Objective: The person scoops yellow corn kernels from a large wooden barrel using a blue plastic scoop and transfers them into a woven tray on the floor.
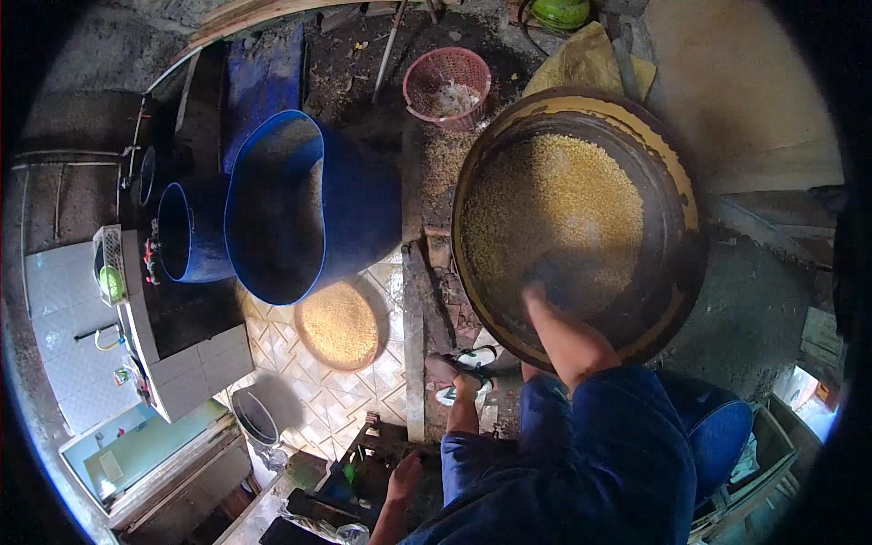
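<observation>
My right hand (534,292) reaches down into a large round dark pan (679,272) with a worn tan rim. Pale yellow beans or kernels (581,191) cover much of its bottom. The fingers look closed around a dark, blurred shape (568,283) among the kernels; its kind is unclear in the shadow. My left hand (405,476) hangs low at my left side, away from the pan. Its fingers look loosely stretched, and no object shows in it.
A tall blue barrel (363,209) and a smaller blue barrel (207,232) stand on the left. On the tiled floor sits a round tray of yellow kernels (338,325), with a grey bucket (254,413) nearby. A pink basket (418,82) is behind the pan. Low ledge (414,345) runs between.
</observation>
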`<action>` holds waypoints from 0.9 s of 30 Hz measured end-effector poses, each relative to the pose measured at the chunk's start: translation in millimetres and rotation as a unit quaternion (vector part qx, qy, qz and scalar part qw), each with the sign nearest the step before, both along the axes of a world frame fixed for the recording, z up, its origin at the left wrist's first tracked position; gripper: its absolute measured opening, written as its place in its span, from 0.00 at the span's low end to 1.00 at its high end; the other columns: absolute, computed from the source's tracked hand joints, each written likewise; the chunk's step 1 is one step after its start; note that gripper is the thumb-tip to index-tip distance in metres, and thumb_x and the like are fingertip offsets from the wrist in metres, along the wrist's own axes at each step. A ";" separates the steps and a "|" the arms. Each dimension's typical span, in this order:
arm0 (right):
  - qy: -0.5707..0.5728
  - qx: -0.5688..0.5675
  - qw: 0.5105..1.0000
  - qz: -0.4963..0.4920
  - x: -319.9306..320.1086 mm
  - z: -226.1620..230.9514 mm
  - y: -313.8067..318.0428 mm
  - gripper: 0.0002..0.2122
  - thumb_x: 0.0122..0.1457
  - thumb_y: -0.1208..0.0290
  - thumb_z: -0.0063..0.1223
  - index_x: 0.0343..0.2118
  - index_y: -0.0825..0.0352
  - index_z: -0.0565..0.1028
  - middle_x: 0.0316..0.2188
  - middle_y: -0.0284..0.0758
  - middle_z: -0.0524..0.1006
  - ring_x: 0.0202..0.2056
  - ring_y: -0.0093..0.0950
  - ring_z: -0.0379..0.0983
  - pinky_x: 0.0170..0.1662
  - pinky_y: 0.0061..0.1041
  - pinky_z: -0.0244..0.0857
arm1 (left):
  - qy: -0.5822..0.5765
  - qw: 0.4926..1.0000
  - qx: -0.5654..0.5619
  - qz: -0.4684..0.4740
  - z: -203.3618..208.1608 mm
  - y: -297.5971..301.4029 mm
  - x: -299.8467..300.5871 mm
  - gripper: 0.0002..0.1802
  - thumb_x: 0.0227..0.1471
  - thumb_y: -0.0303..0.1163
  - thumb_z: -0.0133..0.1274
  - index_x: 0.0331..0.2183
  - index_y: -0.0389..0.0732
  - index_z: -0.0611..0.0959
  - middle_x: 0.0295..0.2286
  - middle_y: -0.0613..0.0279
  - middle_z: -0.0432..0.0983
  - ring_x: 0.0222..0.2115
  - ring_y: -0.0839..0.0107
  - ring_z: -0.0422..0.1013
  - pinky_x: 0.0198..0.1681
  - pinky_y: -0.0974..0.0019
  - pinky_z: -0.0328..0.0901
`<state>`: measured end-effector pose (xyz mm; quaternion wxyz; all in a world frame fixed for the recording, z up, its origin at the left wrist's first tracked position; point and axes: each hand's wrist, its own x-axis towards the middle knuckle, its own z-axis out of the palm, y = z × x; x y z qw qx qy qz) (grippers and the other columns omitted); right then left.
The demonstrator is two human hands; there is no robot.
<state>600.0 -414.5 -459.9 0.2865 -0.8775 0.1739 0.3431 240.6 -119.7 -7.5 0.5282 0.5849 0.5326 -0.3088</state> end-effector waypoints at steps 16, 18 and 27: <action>0.212 0.440 0.799 -0.350 81.1 276.7 18.1 0.19 0.49 0.71 0.50 0.46 0.58 0.61 0.21 0.28 0.66 0.15 0.19 0.56 0.16 0.19 0.49 | -0.016 0.988 0.012 -0.155 -1.8 -19.8 3.4 0.27 0.50 0.44 0.44 0.47 0.35 0.69 0.43 0.55 0.69 0.44 0.71 0.65 0.47 0.69 0.58; 0.215 0.474 0.772 -0.364 80.5 307.5 8.8 0.13 0.50 0.73 0.49 0.39 0.58 0.64 0.20 0.26 0.65 0.15 0.16 0.56 0.15 0.15 0.48 | -0.018 0.997 0.012 -0.072 3.1 -24.9 19.2 0.26 0.51 0.44 0.44 0.46 0.34 0.69 0.42 0.55 0.70 0.43 0.70 0.66 0.47 0.69 0.59; 0.190 0.559 0.725 -0.356 50.2 405.7 -36.0 0.07 0.51 0.75 0.48 0.32 0.60 0.65 0.18 0.26 0.64 0.12 0.13 0.54 0.13 0.12 0.47 | -0.056 0.997 0.024 -0.042 1.9 -25.2 20.1 0.24 0.50 0.40 0.48 0.47 0.38 0.69 0.36 0.63 0.71 0.33 0.74 0.67 0.34 0.71 0.61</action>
